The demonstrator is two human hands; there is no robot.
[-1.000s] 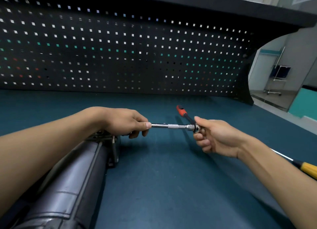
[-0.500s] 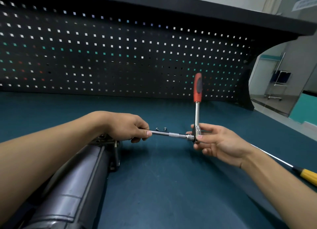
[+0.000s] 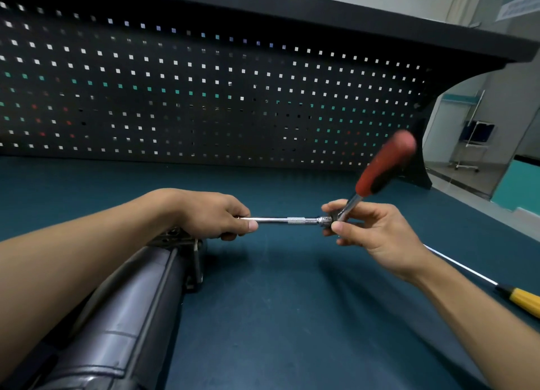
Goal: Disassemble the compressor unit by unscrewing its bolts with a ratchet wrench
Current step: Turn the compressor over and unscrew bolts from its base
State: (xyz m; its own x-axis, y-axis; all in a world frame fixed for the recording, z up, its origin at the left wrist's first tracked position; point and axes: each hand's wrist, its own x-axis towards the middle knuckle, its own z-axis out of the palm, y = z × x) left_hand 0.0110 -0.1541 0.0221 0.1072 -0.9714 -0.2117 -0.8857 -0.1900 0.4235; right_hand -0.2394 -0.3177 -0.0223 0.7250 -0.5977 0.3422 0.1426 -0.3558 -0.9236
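One compressor unit (image 3: 122,316) lies nearest, at the lower left of the teal table (image 3: 292,331). It is a single dark grey cylinder running away from the viewer, and the metal flange at its far end sits just under the left wrist. The left forearm crosses above the cylinder. At the right edge one screwdriver (image 3: 523,299) with a yellow handle lies flat on the table, its thin shaft pointing inward and passing behind the right forearm.

Two bare hands meet farther in, above the table's middle. The left hand (image 3: 210,214) has its fingers curled round the left end of one chrome extension bar (image 3: 286,220), with the thumb laid along it. The bar runs level from that hand to the other, and a knurled band shows near its right end. The right hand (image 3: 371,229) pinches the head of one ratchet wrench (image 3: 372,179) between thumb and fingers, where the bar joins it. The wrench's steel neck rises up and to the right, and its red and black grip is blurred. Whether a socket sits on the bar's left end cannot be told, since the left hand covers it.

Behind the table stands one black pegboard (image 3: 204,97) dotted with square holes, topped by a dark shelf. Past its right end a pale room shows, with one wheeled stand.
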